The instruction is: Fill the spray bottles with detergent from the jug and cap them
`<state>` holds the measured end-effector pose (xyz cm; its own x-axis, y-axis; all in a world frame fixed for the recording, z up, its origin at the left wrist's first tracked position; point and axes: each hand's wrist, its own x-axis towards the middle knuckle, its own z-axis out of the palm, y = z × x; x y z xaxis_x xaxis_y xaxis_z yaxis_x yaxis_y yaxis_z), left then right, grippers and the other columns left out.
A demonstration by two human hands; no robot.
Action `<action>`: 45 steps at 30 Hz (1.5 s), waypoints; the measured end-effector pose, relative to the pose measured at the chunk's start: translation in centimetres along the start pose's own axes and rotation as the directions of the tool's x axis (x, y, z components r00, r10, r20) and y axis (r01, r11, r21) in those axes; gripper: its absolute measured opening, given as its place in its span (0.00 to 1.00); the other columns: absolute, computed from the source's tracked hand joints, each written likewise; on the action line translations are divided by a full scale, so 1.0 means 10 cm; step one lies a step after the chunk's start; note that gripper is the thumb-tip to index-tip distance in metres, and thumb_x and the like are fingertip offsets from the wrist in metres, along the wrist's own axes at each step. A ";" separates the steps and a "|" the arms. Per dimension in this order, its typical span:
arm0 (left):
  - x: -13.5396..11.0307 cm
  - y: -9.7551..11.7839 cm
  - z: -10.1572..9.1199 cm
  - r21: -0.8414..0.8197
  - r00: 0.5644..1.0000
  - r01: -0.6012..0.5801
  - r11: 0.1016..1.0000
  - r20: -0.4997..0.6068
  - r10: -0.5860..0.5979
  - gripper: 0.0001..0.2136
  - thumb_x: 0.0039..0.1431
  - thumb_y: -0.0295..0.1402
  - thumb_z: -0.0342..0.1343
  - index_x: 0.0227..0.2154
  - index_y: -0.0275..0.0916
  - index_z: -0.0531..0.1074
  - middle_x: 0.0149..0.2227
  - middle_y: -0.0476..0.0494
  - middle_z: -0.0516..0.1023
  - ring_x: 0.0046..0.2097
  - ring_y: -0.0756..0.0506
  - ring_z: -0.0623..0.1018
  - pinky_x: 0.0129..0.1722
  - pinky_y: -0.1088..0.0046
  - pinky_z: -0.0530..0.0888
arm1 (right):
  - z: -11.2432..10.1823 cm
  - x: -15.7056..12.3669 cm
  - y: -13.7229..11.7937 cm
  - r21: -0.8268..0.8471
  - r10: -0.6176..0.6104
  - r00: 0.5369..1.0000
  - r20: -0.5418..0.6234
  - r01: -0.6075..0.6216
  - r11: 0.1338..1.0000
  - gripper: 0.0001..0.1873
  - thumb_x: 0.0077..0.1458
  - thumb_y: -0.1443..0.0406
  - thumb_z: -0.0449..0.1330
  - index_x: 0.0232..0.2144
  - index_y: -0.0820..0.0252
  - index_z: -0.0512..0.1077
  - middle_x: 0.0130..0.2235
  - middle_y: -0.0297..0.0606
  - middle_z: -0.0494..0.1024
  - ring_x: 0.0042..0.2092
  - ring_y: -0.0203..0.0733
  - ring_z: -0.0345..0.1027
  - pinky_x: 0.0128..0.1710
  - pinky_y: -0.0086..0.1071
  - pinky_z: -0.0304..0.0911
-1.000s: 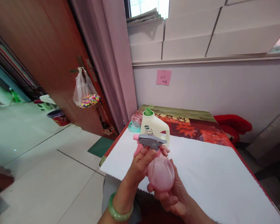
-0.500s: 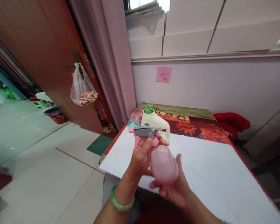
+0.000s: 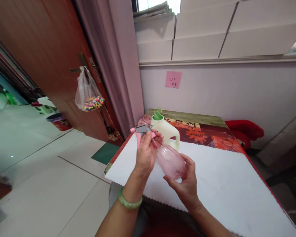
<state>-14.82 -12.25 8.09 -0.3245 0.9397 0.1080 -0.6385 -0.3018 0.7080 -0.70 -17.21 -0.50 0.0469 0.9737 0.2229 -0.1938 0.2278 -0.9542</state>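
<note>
A translucent pink spray bottle [image 3: 170,161] is tilted above the white mat, its neck up and to the left. My right hand [image 3: 186,186] grips the lower body, with thumb and fingers on either side. My left hand [image 3: 146,153] is closed around the grey and pink trigger sprayer [image 3: 142,129] at the neck end. I cannot tell whether the sprayer is still joined to the bottle, since my fingers cover part of the neck. Behind the hands stands a cream handled jug [image 3: 167,130] with a green piece [image 3: 157,115] in its mouth.
A white scalloped mat [image 3: 224,184] covers much of the table [image 3: 187,113]. At the jug's left is a clear pinkish plastic item [image 3: 145,121], partly hidden. A door [image 3: 49,49] with a hanging bag of colourful pieces [image 3: 92,102] is at left; something red [image 3: 246,130] lies beyond the table's right side.
The sprayer has moved left and slightly up in my left hand. The bottle has tilted further, and my right hand has shifted from under its base to its lower right side.
</note>
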 end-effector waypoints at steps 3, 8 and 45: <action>0.17 0.09 -0.13 -0.042 0.995 -0.073 0.996 -0.070 0.070 0.14 0.61 0.44 0.64 0.39 0.37 0.76 0.37 0.43 0.82 0.36 0.46 0.81 0.45 0.65 0.77 | -0.06 0.00 0.06 -0.036 -0.008 1.000 -0.030 0.007 0.999 0.45 0.38 0.58 0.78 0.57 0.48 0.65 0.59 0.43 0.67 0.62 0.57 0.62 0.60 0.49 0.64; 0.59 0.28 -0.71 -0.228 0.954 -0.132 0.965 -0.294 0.061 0.17 0.69 0.48 0.54 0.41 0.38 0.76 0.37 0.43 0.82 0.37 0.46 0.81 0.45 0.64 0.77 | -0.26 0.10 0.07 -0.010 0.031 1.000 -0.004 -0.031 0.999 0.43 0.41 0.54 0.76 0.58 0.48 0.65 0.60 0.43 0.69 0.59 0.56 0.66 0.56 0.45 0.67; 0.43 -0.46 -2.00 -0.302 0.915 0.124 0.945 -0.333 -0.226 0.11 0.68 0.38 0.57 0.34 0.36 0.77 0.28 0.45 0.79 0.34 0.47 0.81 0.48 0.62 0.79 | -0.25 1.96 -1.21 -0.370 0.044 0.974 0.222 0.042 0.928 0.35 0.43 0.52 0.71 0.54 0.48 0.72 0.48 0.39 0.79 0.44 0.48 0.73 0.38 0.40 0.71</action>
<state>-27.25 -10.07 -8.67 -0.3849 0.8750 -0.2936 -0.8546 -0.2176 0.4716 5.03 -0.86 14.89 -0.1808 0.9588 0.2191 0.1846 0.2519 -0.9500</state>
